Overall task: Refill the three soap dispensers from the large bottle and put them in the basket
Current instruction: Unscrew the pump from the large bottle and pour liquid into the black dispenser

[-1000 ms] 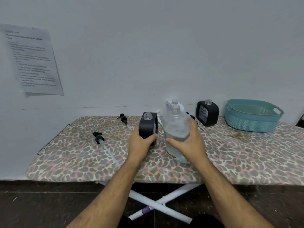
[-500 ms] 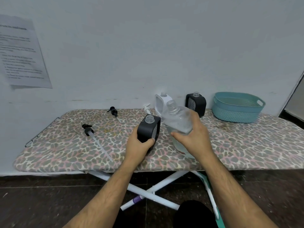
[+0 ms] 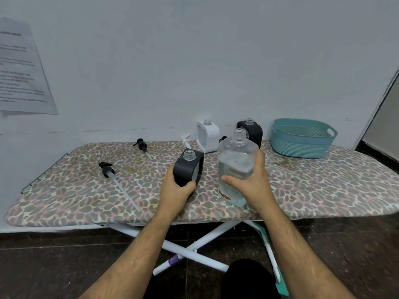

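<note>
My left hand (image 3: 175, 192) grips a black soap dispenser (image 3: 188, 167) with its neck uncapped, upright on the ironing board (image 3: 313, 190). Close beside it my right hand (image 3: 253, 184) holds the large clear bottle (image 3: 235, 167), uncapped and roughly upright, with clear liquid in its lower part. A white dispenser (image 3: 207, 135) and a second black dispenser (image 3: 251, 131) stand uncapped at the back by the wall. The teal basket (image 3: 302, 138) sits at the back right and looks empty.
Two black pump heads with tubes (image 3: 108, 169) (image 3: 141, 144) lie on the board's left half. A white pump head (image 3: 186, 141) lies by the white dispenser. A paper sheet (image 3: 19, 70) hangs on the wall at left. The board's white crossed legs (image 3: 194, 244) stand below.
The large bottle was tipped toward the black dispenser half a second ago and now stands more upright. The camera view has shifted slightly; both hands keep their grips.
</note>
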`<state>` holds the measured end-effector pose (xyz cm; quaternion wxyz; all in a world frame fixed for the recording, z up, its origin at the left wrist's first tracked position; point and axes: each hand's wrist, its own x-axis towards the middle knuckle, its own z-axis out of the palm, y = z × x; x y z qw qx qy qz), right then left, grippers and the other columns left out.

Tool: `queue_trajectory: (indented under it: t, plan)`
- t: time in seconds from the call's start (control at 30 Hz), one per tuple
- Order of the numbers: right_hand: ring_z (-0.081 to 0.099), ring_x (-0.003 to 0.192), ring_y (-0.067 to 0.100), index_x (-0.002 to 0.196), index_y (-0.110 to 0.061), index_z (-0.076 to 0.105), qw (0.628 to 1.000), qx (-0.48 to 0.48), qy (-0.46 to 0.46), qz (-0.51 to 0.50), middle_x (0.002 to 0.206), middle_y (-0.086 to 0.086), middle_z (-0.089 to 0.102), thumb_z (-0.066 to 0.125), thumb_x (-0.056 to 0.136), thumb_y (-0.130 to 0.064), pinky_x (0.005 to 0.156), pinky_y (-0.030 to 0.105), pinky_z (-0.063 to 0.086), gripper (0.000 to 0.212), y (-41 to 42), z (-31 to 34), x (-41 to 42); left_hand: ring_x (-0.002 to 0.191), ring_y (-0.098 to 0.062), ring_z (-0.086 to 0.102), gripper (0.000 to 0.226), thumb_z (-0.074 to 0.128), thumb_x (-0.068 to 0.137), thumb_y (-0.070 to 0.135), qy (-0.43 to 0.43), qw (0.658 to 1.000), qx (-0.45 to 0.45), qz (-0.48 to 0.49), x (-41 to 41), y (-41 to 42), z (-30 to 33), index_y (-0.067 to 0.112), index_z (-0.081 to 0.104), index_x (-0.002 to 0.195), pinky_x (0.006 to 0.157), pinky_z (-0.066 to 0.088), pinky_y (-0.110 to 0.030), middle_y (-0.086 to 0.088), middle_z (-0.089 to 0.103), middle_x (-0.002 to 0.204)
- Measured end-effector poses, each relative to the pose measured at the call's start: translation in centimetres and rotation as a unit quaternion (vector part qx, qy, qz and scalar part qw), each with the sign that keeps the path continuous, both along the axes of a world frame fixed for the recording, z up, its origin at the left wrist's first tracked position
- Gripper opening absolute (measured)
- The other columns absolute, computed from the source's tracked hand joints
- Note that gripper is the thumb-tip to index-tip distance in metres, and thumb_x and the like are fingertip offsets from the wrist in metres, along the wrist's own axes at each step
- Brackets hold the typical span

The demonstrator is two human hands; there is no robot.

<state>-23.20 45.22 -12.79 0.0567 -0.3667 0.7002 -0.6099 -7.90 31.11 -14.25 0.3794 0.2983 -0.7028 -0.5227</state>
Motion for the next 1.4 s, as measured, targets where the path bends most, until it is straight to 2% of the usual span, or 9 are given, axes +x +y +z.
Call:
queue_trajectory:
  t: [0.17, 0.33, 0.53, 0.63, 0.73, 0.83, 1.0, 1.27, 1.4]
  plan:
    - [0.055, 0.117, 0.009, 0.136, -0.037, 0.035, 1.0, 0.001, -0.011, 0.002, 0.124, -0.019, 0.054, 0.091, 0.066, -0.019, 0.094, 0.022, 0.047, 0.091, 0.8, -0.5, 0.2, 0.086, 0.006, 0.064, 0.058, 0.07, 0.08, 0.003, -0.011, 1.0, -0.001, 0.006, 0.0, 0.4, 0.0, 0.034, 0.048, 0.123, 0.067, 0.05, -0.013, 0.016, 0.065, 0.103]
    - [0.055, 0.121, 0.011, 0.141, -0.03, 0.036, 1.0, -0.005, 0.009, 0.004, 0.131, -0.011, 0.056, 0.088, 0.072, -0.019, 0.104, 0.038, 0.048, 0.087, 0.5, -0.6, 0.5, 0.084, 0.006, 0.064, 0.058, 0.071, 0.078, 0.005, -0.03, 0.999, -0.016, 0.007, 0.2, 0.7, 0.2, 0.037, 0.049, 0.121, 0.066, 0.049, -0.012, 0.017, 0.067, 0.098]
    - [0.052, 0.108, -0.004, 0.144, -0.034, 0.035, 0.995, 0.032, 0.09, 0.003, 0.126, -0.027, 0.05, 0.086, 0.075, -0.023, 0.09, 0.02, 0.044, 0.086, 0.5, 0.2, 0.8, 0.089, 0.004, 0.066, 0.059, 0.071, 0.078, 0.004, -0.025, 1.0, -0.006, -0.002, 0.5, 0.7, 0.4, 0.048, 0.051, 0.111, 0.073, 0.052, -0.018, 0.021, 0.069, 0.097]
    - [0.05, 0.108, 0.004, 0.146, -0.034, 0.035, 0.983, 0.073, 0.166, -0.023, 0.136, -0.011, 0.053, 0.083, 0.078, -0.032, 0.085, 0.029, 0.049, 0.083, 0.8, 0.9, 0.7, 0.091, 0.002, 0.066, 0.06, 0.071, 0.079, 0.002, -0.024, 1.0, -0.009, -0.014, 0.8, 0.8, 0.3, 0.049, 0.05, 0.11, 0.076, 0.054, -0.021, 0.018, 0.069, 0.1]
    - [0.046, 0.105, 0.003, 0.148, -0.031, 0.036, 0.966, 0.106, 0.232, -0.044, 0.135, -0.007, 0.056, 0.081, 0.08, -0.032, 0.08, 0.024, 0.041, 0.081, 1.3, 1.5, 0.5, 0.091, -0.001, 0.067, 0.059, 0.071, 0.079, 0.002, -0.024, 0.999, -0.008, -0.025, 0.9, 0.8, 0.2, 0.049, 0.052, 0.109, 0.079, 0.057, -0.024, 0.019, 0.07, 0.097]
    - [0.055, 0.113, 0.014, 0.149, -0.029, 0.036, 0.948, 0.138, 0.283, -0.05, 0.138, -0.005, 0.057, 0.08, 0.08, -0.034, 0.082, 0.027, 0.044, 0.083, 1.5, 1.7, 0.2, 0.093, -0.002, 0.067, 0.06, 0.071, 0.079, 0.0, -0.02, 0.999, -0.006, -0.032, 0.9, 0.8, 0.1, 0.049, 0.053, 0.108, 0.081, 0.057, -0.025, 0.023, 0.07, 0.095]
    - [0.058, 0.116, 0.019, 0.151, -0.035, 0.03, 0.93, 0.198, 0.305, -0.058, 0.14, -0.004, 0.056, 0.08, 0.079, -0.038, 0.089, 0.039, 0.054, 0.088, 1.5, 2.0, -0.1, 0.092, -0.001, 0.067, 0.059, 0.072, 0.077, 0.006, -0.023, 0.999, 0.009, -0.042, 1.1, 0.7, 0.1, 0.049, 0.051, 0.112, 0.08, 0.056, -0.025, 0.023, 0.07, 0.096]
    - [0.059, 0.113, 0.019, 0.152, -0.034, 0.028, 0.907, 0.259, 0.326, -0.053, 0.137, -0.002, 0.059, 0.079, 0.079, -0.037, 0.086, 0.035, 0.051, 0.088, 1.2, 2.9, 0.2, 0.1, -0.009, 0.067, 0.063, 0.072, 0.068, 0.024, -0.042, 0.998, 0.017, -0.054, 1.3, 0.6, 0.1, 0.043, 0.05, 0.124, 0.091, 0.056, -0.042, 0.013, 0.07, 0.108]
    - [0.06, 0.11, 0.02, 0.153, -0.036, 0.025, 0.891, 0.287, 0.347, -0.056, 0.136, -0.002, 0.059, 0.077, 0.08, -0.04, 0.082, 0.033, 0.049, 0.089, 1.2, 3.4, 0.1, 0.101, -0.008, 0.066, 0.062, 0.074, 0.074, 0.016, -0.045, 0.998, 0.007, -0.05, 1.3, 0.5, -0.1, 0.038, 0.049, 0.127, 0.091, 0.055, -0.037, 0.013, 0.069, 0.108]
